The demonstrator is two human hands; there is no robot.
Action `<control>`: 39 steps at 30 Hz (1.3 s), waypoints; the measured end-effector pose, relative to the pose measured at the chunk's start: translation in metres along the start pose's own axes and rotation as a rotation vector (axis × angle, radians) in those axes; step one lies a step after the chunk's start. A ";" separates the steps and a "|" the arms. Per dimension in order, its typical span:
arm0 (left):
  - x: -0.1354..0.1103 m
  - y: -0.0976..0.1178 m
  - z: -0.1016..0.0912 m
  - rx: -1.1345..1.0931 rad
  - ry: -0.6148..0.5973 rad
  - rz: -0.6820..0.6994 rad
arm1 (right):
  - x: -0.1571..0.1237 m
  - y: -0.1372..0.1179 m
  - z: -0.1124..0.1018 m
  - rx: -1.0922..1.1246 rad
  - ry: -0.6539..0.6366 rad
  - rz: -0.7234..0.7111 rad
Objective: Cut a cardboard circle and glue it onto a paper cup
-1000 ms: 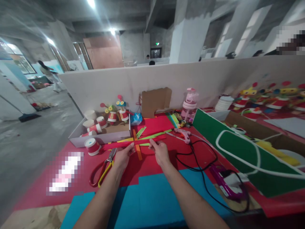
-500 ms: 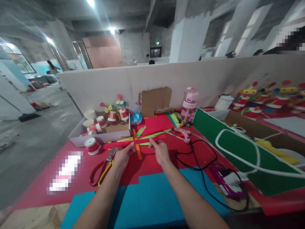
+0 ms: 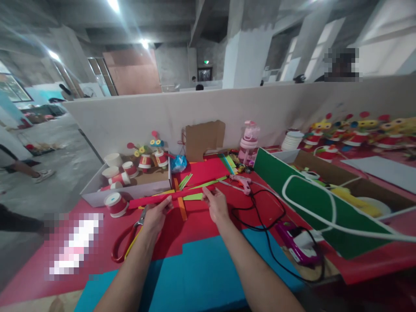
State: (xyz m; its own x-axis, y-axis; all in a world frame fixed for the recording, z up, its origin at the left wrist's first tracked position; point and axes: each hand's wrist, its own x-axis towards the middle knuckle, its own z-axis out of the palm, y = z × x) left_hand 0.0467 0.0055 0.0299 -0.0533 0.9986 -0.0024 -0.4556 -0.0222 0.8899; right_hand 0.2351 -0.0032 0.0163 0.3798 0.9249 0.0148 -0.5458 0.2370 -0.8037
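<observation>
A long red paper strip (image 3: 147, 200) stretches between my two hands, low above the table. My left hand (image 3: 156, 214) pinches it left of its middle, thumb on top. Towards the strip's right end, my right hand (image 3: 216, 204) grips it between thumb and fingers. Beneath it lie an orange strip (image 3: 182, 210) and a light green strip (image 3: 193, 196). Scissors with red and yellow handles (image 3: 121, 247) rest beside my left wrist, partly covered by that arm. A red and white paper cup (image 3: 116, 205) stands near the strip's left end.
A shallow box (image 3: 130, 190) at left holds cups and cup figures. At right are a pink glue gun (image 3: 242, 183), black cord, purple power strip (image 3: 297, 245) and green-sided box (image 3: 292, 203). Blue sheets (image 3: 201, 273) lie in front; a white partition (image 3: 146, 115) rises behind.
The view has turned slightly right, so the table appears further left. My hands are slightly further apart along the red strip. A walking person's legs have appeared at the left edge.
</observation>
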 end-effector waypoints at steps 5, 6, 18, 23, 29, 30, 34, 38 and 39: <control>0.004 0.002 -0.004 -0.013 0.017 0.022 | 0.002 -0.004 -0.002 -0.004 0.014 0.003; 0.005 0.002 -0.005 -0.012 0.021 0.022 | 0.003 -0.004 -0.003 -0.013 0.014 -0.002; 0.005 0.003 -0.006 -0.009 0.001 -0.021 | 0.008 -0.010 -0.010 0.005 0.056 -0.003; 0.006 -0.001 -0.006 -0.095 0.036 -0.066 | 0.004 -0.008 -0.009 0.182 0.061 0.040; -0.004 -0.016 0.006 -0.143 0.038 -0.174 | -0.022 0.025 0.013 -0.089 -0.394 0.267; -0.007 -0.019 0.008 -0.128 0.028 -0.187 | -0.026 0.029 0.016 -0.162 -0.464 0.270; -0.015 -0.024 0.015 -0.054 -0.040 -0.253 | -0.033 0.037 0.017 -0.325 -0.457 0.267; -0.016 -0.025 0.015 -0.030 -0.081 -0.257 | -0.031 0.040 0.013 -0.387 -0.292 0.245; -0.017 -0.025 0.014 -0.024 -0.082 -0.253 | -0.030 0.041 0.013 -0.402 -0.273 0.236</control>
State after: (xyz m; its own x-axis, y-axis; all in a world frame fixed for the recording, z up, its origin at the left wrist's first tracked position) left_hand 0.0718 -0.0097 0.0143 0.1363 0.9731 -0.1859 -0.4660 0.2286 0.8547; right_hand 0.1914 -0.0176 -0.0094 0.0444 0.9956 -0.0824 -0.2439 -0.0692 -0.9673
